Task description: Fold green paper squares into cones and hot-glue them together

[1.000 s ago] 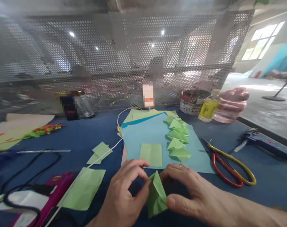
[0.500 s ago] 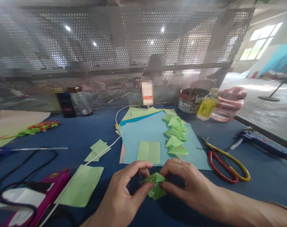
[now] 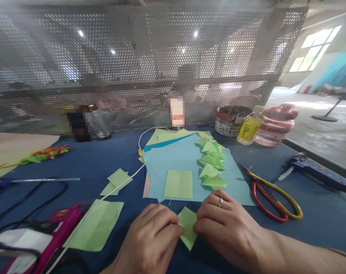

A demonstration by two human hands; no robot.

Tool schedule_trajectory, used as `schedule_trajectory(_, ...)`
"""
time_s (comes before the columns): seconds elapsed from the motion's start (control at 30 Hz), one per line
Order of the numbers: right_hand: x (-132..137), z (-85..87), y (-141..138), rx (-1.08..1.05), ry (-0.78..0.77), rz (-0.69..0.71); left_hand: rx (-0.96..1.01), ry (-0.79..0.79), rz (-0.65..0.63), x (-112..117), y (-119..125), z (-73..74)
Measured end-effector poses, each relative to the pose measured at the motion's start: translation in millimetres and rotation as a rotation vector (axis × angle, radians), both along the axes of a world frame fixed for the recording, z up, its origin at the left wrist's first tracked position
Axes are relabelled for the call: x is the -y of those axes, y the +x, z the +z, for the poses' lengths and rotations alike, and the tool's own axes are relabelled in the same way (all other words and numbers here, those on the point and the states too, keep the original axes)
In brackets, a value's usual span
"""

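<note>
A small piece of folded green paper [image 3: 188, 229] lies flat in a diamond shape near the table's front, one corner toward me. My left hand [image 3: 154, 238] pinches its left corner with fingers curled. On its right corner, my right hand [image 3: 227, 224], with a ring on one finger, presses closed fingertips. Just beyond the hands, a square of green paper [image 3: 178, 184] rests on light blue sheets [image 3: 161, 160]. A column of folded green paper pieces [image 3: 212, 161] runs along the right part of those sheets.
Scissors [image 3: 275, 194] with red and yellow handles and a blue glue gun [image 3: 318, 171] lie at right. Bottles [image 3: 249, 127] and a round container [image 3: 231, 120] stand behind. At left are green paper sheets [image 3: 100, 224], a white cable [image 3: 124, 180] and a magenta power strip [image 3: 61, 228].
The green paper, raised in folded peaks before, is now flattened into a diamond. My fingers have closed in and press at its two side corners.
</note>
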State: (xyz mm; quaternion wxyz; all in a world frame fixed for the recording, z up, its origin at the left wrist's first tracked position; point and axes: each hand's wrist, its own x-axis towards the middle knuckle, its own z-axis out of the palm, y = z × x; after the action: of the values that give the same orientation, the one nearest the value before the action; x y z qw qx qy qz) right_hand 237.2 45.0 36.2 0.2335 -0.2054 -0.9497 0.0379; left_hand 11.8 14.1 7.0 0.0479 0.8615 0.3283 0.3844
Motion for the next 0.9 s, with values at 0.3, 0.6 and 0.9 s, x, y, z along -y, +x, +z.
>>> schedule_trajectory(0.3,-1.2,-5.0,-1.7,0.043,-0.13,-0.073,-0.087,-0.21,0.058,2.6,-2.1,-0.7)
schedule_trajectory(0.6,-6.9,-7.5,-5.1,0.024,-0.401,-0.246,-0.046,-0.456,0.173,-5.0,-1.5,-4.1)
schedule_trajectory(0.9,-7.3,-5.8,-11.2,0.02,-0.468,-0.348,-0.097,-0.512,0.278,-10.4,7.5,-0.1)
